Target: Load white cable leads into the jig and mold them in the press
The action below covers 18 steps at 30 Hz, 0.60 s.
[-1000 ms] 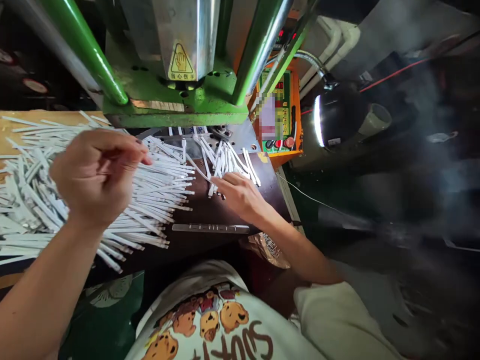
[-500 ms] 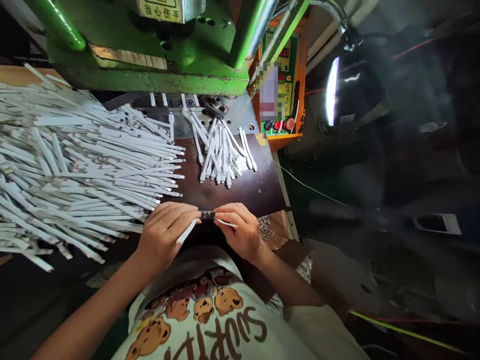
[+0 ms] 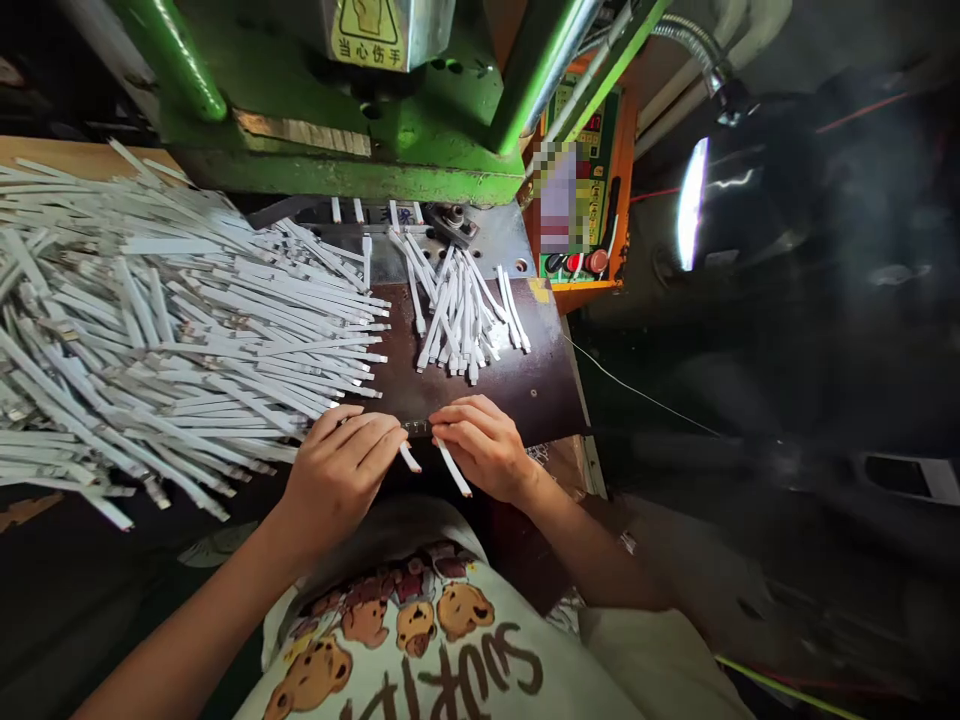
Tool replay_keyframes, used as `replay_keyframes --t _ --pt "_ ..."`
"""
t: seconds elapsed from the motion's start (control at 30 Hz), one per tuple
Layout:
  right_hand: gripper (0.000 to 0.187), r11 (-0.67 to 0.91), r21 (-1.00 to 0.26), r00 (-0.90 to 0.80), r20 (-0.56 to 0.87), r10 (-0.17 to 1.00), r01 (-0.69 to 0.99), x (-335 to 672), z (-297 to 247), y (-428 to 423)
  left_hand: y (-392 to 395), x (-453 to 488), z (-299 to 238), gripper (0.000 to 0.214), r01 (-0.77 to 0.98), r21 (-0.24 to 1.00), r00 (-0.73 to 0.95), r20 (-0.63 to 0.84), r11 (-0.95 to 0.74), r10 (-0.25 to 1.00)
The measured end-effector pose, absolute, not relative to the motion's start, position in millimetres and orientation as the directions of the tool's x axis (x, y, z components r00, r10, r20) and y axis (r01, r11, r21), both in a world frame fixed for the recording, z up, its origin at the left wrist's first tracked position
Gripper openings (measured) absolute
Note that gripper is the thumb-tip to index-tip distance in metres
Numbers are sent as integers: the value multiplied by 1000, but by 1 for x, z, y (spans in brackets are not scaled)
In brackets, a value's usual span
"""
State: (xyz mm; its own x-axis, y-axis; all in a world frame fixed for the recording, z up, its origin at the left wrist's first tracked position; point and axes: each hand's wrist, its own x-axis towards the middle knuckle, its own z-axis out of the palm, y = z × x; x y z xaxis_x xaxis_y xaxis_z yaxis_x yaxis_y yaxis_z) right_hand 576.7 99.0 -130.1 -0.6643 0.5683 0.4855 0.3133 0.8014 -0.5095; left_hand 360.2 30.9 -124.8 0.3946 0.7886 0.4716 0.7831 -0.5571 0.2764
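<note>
On the left, a large heap of white cables (image 3: 247, 345) covers the table (image 3: 551, 390), its lower edge close to the person's left wrist. A sideways sweep of that forearm could knock loose pieces down, since several ends poke out past the pile.

The left hand (image 3: 349, 455) has its fingers curled together, apparently pinching one end of a dark bar (image 3: 417, 427) near the table's front edge; the thumb is hidden. A short cable (image 3: 410, 458) sticks out below these fingers. If the grip loosens or the hands rise unevenly, the bar could tilt and this cable slip.

The right hand (image 3: 484, 445) pinches the bar's other end, thumb also unseen, with a longer cable (image 3: 454, 470) slanting down from its fingertips. Its loose end could snag or be tugged askew if it catches on clothing.

Above the hands looms a green press (image 3: 330, 180) with a hand-injury warning sign (image 3: 369, 35); fingers under it could be crushed, though both hands are well below it.

As for looks, the left cable is flat, white and reddish at its tip. The bar shows only a narrow, dark stretch with small pale marks. The right cable is white, straight and ribbon-like, its tip also reddish.
</note>
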Motion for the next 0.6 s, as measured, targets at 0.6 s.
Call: replay_keyframes --t 0.6 --pt "22 833 -349 -847 166 505 429 507 -104 180 67 328 -103 25 830 144 490 271 -538 829"
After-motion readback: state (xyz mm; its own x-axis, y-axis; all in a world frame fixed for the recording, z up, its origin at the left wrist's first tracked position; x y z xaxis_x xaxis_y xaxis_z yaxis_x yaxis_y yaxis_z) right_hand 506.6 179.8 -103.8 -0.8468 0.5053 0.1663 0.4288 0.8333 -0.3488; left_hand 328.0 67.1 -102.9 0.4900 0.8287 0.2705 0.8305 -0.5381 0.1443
